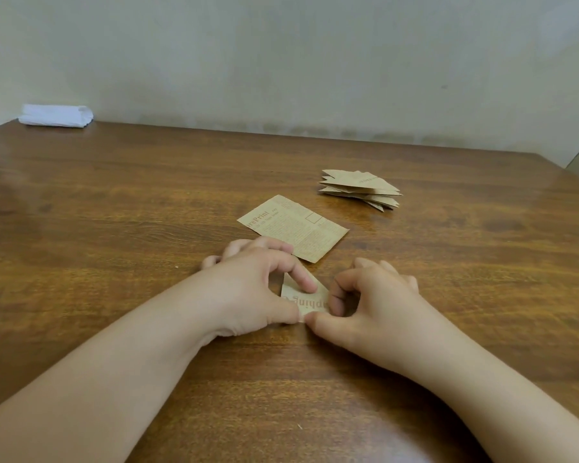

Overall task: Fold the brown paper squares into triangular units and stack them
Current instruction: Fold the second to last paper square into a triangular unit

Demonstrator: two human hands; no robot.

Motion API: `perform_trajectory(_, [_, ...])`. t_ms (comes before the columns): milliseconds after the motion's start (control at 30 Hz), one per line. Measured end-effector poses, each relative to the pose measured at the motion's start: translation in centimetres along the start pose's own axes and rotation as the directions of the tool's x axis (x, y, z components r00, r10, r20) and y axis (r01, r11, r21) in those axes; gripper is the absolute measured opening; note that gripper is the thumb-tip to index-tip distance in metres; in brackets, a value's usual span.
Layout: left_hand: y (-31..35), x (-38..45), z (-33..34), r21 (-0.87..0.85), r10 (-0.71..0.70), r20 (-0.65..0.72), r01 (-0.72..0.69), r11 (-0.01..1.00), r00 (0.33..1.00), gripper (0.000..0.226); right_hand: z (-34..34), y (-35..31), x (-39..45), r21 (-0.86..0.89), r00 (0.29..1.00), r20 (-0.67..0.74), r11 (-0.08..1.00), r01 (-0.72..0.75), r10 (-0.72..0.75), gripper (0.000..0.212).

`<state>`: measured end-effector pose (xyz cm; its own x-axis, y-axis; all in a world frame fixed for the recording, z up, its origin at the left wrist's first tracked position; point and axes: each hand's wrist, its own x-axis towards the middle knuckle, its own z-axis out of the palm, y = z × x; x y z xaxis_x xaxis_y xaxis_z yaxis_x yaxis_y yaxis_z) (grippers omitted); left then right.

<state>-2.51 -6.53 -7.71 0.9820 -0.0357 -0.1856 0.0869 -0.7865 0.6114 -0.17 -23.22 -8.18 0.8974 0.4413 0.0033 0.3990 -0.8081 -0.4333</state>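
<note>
Pressing a partly folded brown paper unit [303, 300] flat on the surface [114, 212], head view: left hand [248, 289] has its forefinger tip on the paper's upper face and thumb at the near corner, right hand [368, 305] pinching the right edge between curled forefinger and thumb. The unit lies directly between both grips, apex pointing away, base running left-right, so either hand is equally near. Unfolded paper square [295, 227] lies just beyond the left hand; the stack of finished units [361, 190] sits farther off, toward the right hand's side.
</note>
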Motion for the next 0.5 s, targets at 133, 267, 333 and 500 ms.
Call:
perform_trajectory(133, [-0.2,-0.1,-0.6,-0.041,0.024,0.046,-0.023,0.999,0.999,0.04,-0.9,0.5,-0.5,0.058,0.996,0.048,0.996,-0.074,0.071,0.025])
perform_trajectory(267, [-0.3,-0.1,-1.0,-0.035,0.027,0.087,-0.024,0.999,0.996,0.043,-1.5,1.1,-0.9,0.055,0.992,0.056,0.991,-0.119,0.116,0.025])
perform_trajectory(333, [-0.3,-0.2,-1.1,-0.055,0.02,0.098,-0.015,0.998,0.995,0.044,-1.7,1.4,-1.0,0.06,0.988,0.057,0.987,-0.146,0.143,0.024])
perform_trajectory(500, [-0.3,-0.2,-1.1,-0.078,0.025,0.104,-0.017,0.997,0.994,0.046,-2.3,2.4,-1.2,0.09,0.975,0.096,0.974,-0.21,0.201,0.022])
